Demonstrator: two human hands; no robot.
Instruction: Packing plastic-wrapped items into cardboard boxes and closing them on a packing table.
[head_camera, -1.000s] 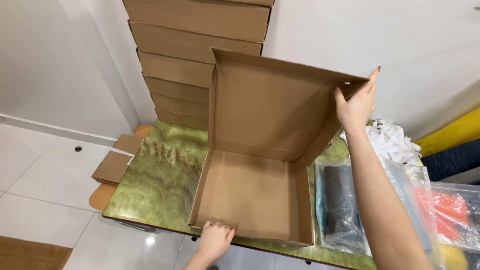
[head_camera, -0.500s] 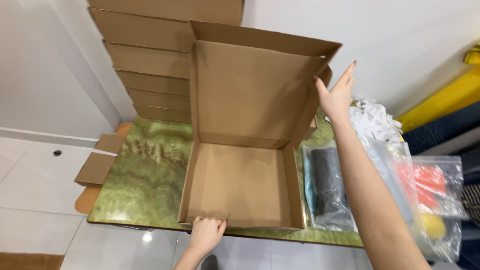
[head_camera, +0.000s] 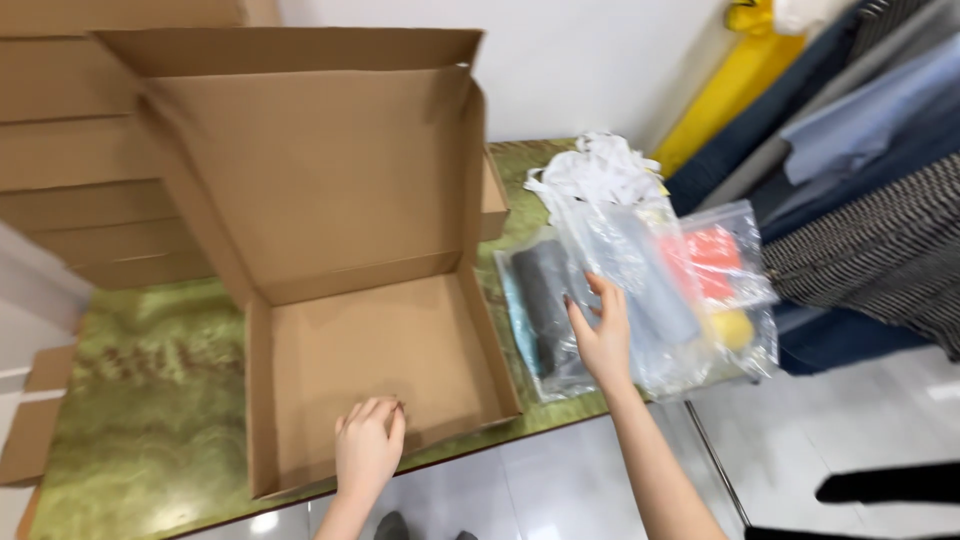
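Now the right hand has left the lid for the clear bags.

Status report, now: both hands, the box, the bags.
Left hand resting on front wall of open cardboard box, lid upright. Right hand on clear plastic bags beside box; grip unclear. Box interior bare, nothing between.

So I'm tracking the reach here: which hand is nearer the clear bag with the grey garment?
Right. The right hand rests on the clear bag with the grey garment; the left hand sits on the open cardboard box, at its front edge, apart from it.
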